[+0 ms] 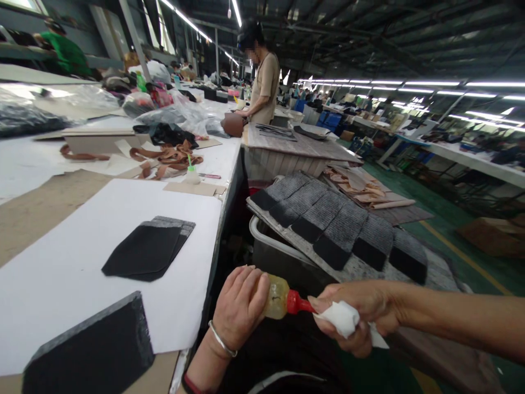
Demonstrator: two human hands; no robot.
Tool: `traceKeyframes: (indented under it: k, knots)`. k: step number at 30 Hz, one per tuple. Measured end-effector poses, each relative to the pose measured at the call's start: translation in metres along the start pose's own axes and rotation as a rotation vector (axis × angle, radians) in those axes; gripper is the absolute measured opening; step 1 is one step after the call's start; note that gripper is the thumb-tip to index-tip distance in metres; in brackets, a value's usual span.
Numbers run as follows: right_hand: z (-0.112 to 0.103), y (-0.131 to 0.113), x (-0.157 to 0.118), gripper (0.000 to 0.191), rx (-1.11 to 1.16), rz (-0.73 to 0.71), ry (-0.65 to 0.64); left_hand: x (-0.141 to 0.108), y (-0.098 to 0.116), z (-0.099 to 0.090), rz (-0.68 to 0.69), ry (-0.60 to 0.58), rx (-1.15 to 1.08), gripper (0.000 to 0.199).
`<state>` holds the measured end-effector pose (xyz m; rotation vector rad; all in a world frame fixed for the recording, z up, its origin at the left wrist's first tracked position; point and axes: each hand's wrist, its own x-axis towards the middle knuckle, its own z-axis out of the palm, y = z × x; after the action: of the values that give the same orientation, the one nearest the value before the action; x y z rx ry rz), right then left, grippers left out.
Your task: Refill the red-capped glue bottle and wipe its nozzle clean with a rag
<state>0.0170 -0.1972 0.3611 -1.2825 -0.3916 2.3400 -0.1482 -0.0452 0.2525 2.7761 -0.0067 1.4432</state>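
Observation:
My left hand [243,301], with a silver bangle at the wrist, is wrapped round a bottle [278,296] of yellowish liquid with a red nozzle cap. The bottle lies sideways and its nozzle points right. My right hand [356,314] holds a crumpled white tissue [343,318] at the nozzle's tip, which is hidden by the fingers. On the white board [180,306] to the left lie a stack of black pieces [143,249] and a larger black piece [90,350] with a greyish edge.
Black and grey pieces [328,213] lie in a row on a board over a grey bin [279,246]. Brown strips [172,156] and a small green-tipped bottle [191,174] are on the table further back. A person [264,82] stands at the table beyond.

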Motion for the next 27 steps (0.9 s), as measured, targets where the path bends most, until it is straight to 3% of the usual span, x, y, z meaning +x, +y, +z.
traceKeyframes:
  k: [2, 4, 7, 12, 15, 18, 23, 27]
  knots:
    - [0.002, 0.005, 0.003, 0.054, -0.020, -0.070, 0.099, -0.001, -0.001, -0.001, -0.005, 0.009, 0.017, 0.023]
    - [0.004, 0.005, 0.003, 0.058, -0.168, -0.138, 0.304, -0.001, -0.001, 0.000, -0.016, 0.006, 0.037, 0.023]
    - [0.008, -0.002, -0.002, 0.060, -0.628, -0.207, 0.561, -0.001, 0.000, 0.001, -0.039, -0.014, 0.059, 0.024]
    - [0.005, -0.008, -0.006, 0.055, -1.393, -0.323, 0.809, -0.001, 0.003, 0.006, -0.114, -0.062, 0.005, 0.025]
    - [-0.003, -0.001, -0.004, 0.057, -1.847, -0.486, 0.945, -0.003, 0.004, 0.010, -0.182, -0.128, -0.077, 0.036]
    - [-0.009, 0.000, -0.002, 0.054, -2.165, -0.705, 1.020, -0.004, 0.006, 0.013, -0.250, -0.183, -0.163, 0.049]
    - [-0.012, -0.010, -0.006, 0.045, -2.394, -0.928, 0.983, -0.006, 0.008, 0.016, -0.362, -0.266, -0.321, 0.054]
    - [-0.008, -0.009, -0.007, 0.054, -2.090, -0.817, 0.989, -0.007, 0.008, 0.016, -0.391, -0.271, -0.353, 0.055]
